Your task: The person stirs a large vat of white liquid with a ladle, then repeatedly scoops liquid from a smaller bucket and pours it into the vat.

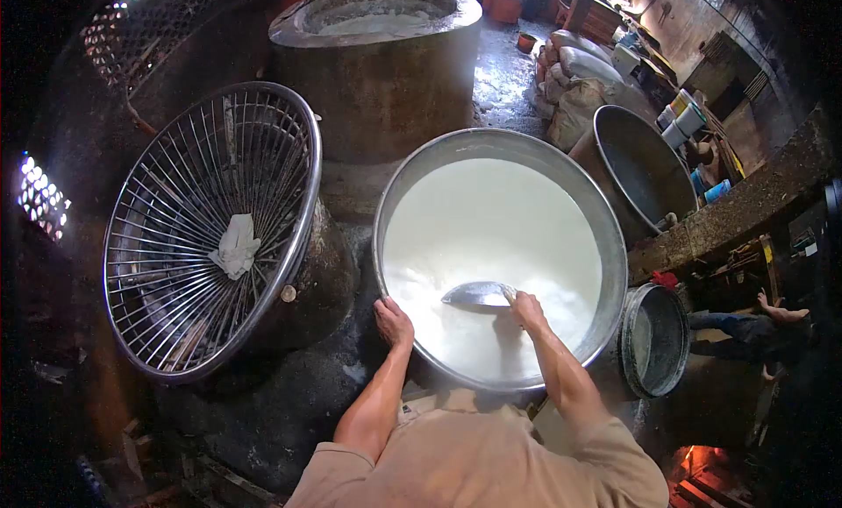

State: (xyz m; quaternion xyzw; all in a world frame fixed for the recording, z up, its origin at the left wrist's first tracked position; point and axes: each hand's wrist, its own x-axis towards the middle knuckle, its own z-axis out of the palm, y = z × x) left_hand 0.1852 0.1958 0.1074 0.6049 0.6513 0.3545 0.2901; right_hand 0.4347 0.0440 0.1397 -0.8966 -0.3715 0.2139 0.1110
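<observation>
In front of me stands a wide round metal vat of milky white liquid. My right hand is closed on the end of a shallow metal scoop, held over the near half of the liquid. Its curved blade points left, and whether its lower edge touches the surface is hard to tell. Paler, foamy-looking liquid lies around it. At the vat's near left side, my left hand has its fingers curled on the rim.
Left of the vat, a large slatted metal basket leans tilted, a white cloth inside. Behind is a big round tub. A tilted vat, a bucket and another person are at right. Fire glows lower right.
</observation>
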